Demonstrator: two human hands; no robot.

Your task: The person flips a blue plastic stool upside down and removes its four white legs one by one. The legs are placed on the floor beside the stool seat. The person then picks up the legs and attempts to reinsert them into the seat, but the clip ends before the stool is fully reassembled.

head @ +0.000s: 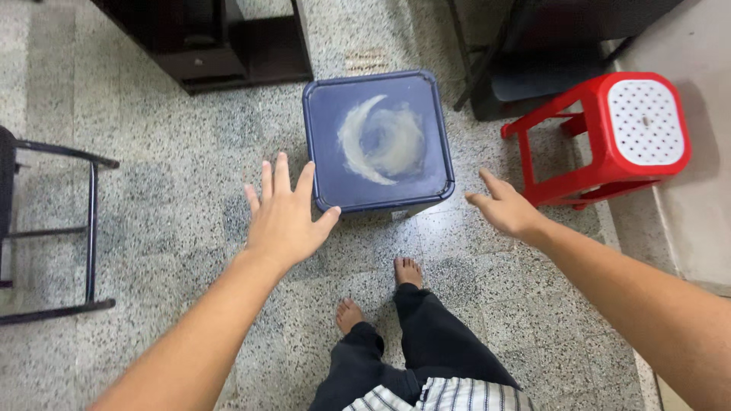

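A dark blue square stool stands on the floor, bare floor either side. Left hand spread wide at its near-left corner; right hand open, just right. A red stool crowds the right; stool legs hidden.

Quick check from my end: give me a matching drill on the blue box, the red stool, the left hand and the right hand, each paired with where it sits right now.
Things:
1. blue box
2. red stool
3. left hand
4. right hand

Places:
A. open, by the box's left front corner
B. on the floor, straight ahead of the bare feet
C. open, off the box's right front corner, not touching
D. far right, beside the pale wall

Pairs: 1-B, 2-D, 3-A, 4-C
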